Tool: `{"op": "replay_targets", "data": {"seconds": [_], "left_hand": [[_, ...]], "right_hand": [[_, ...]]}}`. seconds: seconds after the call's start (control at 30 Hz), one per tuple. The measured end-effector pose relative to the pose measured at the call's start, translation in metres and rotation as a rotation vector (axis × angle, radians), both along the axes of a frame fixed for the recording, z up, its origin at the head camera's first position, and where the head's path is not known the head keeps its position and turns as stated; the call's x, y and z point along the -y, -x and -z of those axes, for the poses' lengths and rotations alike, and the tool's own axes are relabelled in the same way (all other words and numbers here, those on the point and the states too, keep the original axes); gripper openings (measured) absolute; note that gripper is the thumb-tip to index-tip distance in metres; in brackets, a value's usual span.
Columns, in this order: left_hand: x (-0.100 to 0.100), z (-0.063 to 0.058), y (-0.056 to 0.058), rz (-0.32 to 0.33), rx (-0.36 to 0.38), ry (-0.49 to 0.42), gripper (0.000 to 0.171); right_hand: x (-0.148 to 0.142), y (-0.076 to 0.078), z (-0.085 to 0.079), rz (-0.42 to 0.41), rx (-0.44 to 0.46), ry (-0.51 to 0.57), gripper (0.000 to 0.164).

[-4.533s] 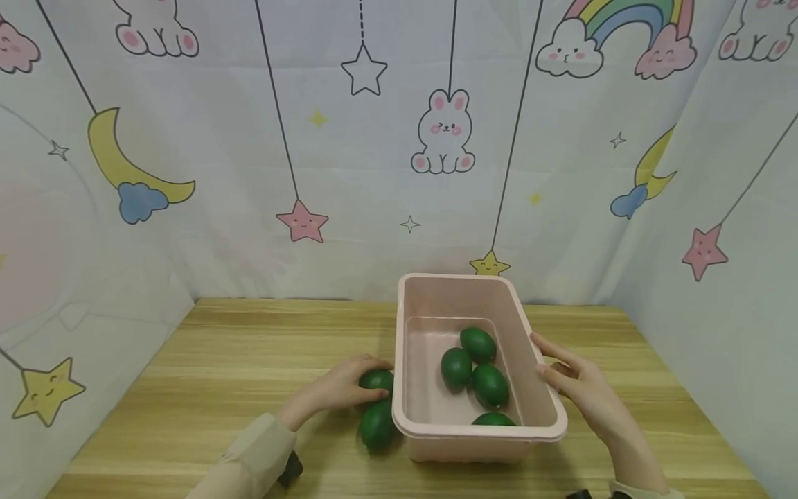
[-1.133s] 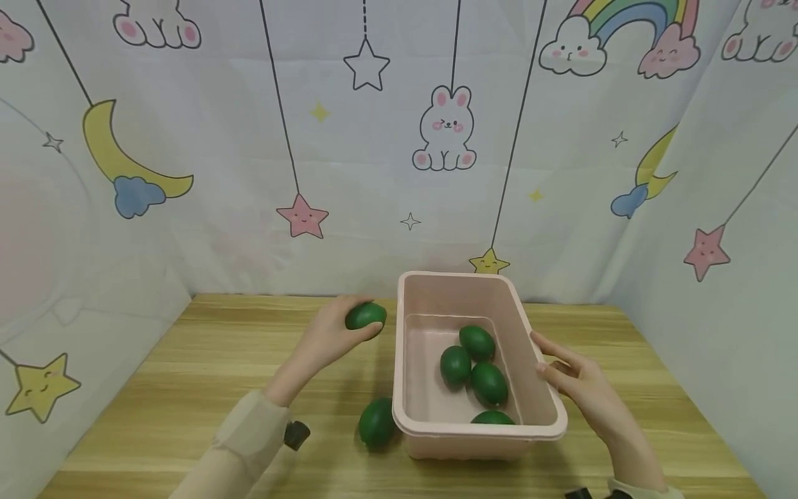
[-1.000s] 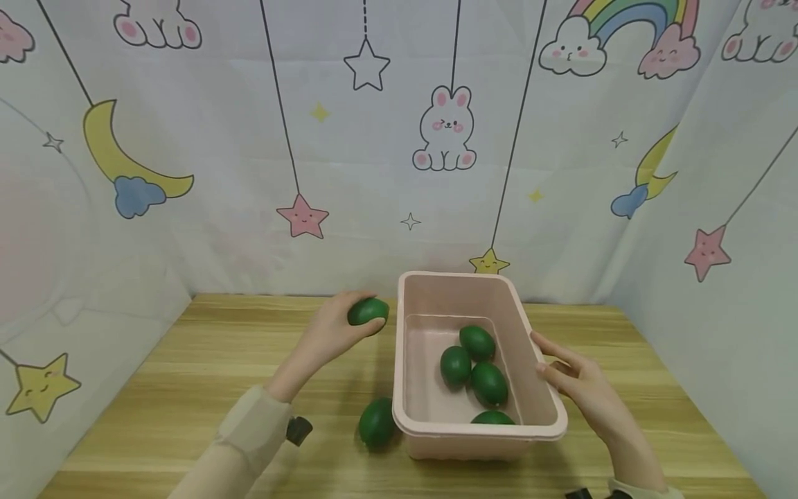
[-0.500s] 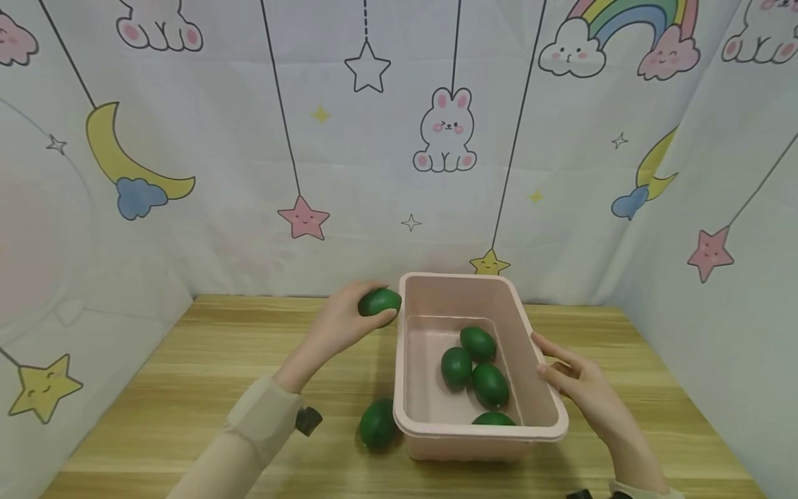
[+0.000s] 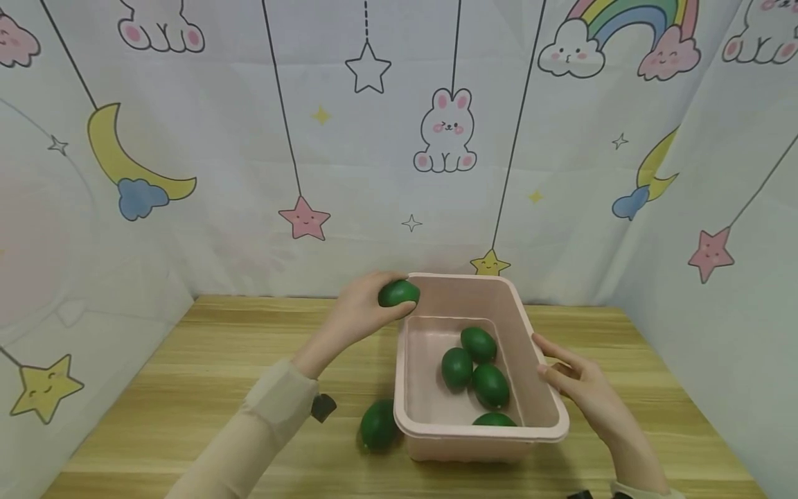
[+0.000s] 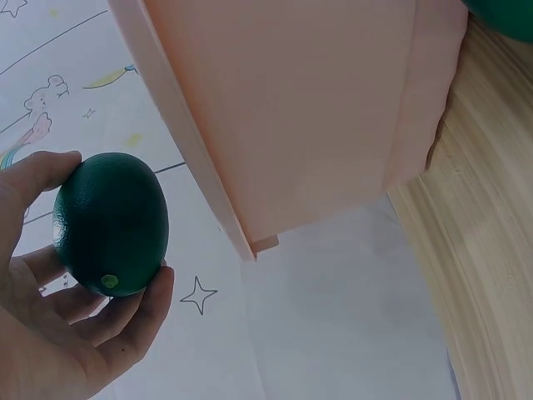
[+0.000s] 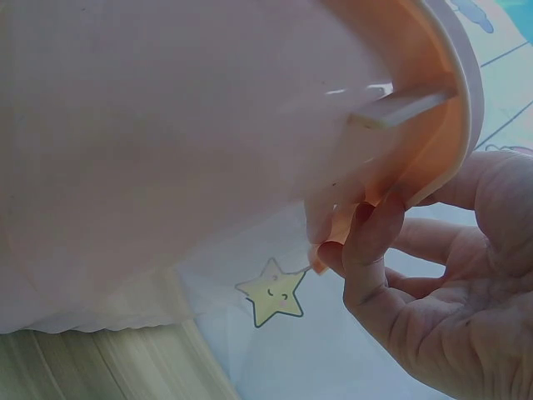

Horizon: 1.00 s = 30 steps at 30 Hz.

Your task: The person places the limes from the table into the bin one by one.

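In the head view my left hand [image 5: 358, 308] grips a dark green avocado [image 5: 399, 294] above the far left corner of the pink plastic bin [image 5: 480, 433]. The left wrist view shows that avocado [image 6: 112, 221] between the thumb and curled fingers, its pale stem spot visible. My right hand [image 5: 586, 384] pinches the bin's right rim; in the right wrist view the thumb and fingers meet at the rim [image 7: 466, 108]. Several avocados lie inside the bin, among them one near the back [image 5: 479, 344] and one by the front wall [image 5: 494, 420], partly hidden.
Another avocado [image 5: 377, 426] sits on the wooden table [image 5: 249, 360], close against the bin's left side. White cloth [image 5: 374, 138] printed with stars, moons and rabbits encloses the table at the back and sides. A small black object [image 5: 323, 407] is at my left wrist.
My left hand has lifted one avocado from beside the bin and carried it away from me, then rightward to the bin's far left corner. My right hand stays on the rim.
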<state>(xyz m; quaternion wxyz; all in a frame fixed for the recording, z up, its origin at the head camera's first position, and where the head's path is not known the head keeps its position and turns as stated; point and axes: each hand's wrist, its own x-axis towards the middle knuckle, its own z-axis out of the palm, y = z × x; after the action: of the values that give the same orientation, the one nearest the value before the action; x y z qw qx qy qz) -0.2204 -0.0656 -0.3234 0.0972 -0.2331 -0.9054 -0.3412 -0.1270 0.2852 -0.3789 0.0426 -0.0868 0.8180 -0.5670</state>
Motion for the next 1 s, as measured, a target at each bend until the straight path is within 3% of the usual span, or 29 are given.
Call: {"op": "replay_targets", "data": {"seconds": [0.27, 0.73, 1.0], "left_hand": [[-0.009, -0.003, 0.006, 0.032, -0.018, 0.016, 0.05], [-0.031, -0.016, 0.02, 0.095, -0.037, 0.119, 0.049], [-0.043, -0.016, 0.022, 0.119, 0.011, 0.129, 0.046]], "right_hand": [[0.001, 0.0, 0.0, -0.005, 0.001, -0.003, 0.056], [0.0, 0.0, 0.001, 0.003, -0.015, -0.004, 0.055], [-0.001, 0.0, 0.003, 0.003, -0.02, 0.001, 0.055]]}}
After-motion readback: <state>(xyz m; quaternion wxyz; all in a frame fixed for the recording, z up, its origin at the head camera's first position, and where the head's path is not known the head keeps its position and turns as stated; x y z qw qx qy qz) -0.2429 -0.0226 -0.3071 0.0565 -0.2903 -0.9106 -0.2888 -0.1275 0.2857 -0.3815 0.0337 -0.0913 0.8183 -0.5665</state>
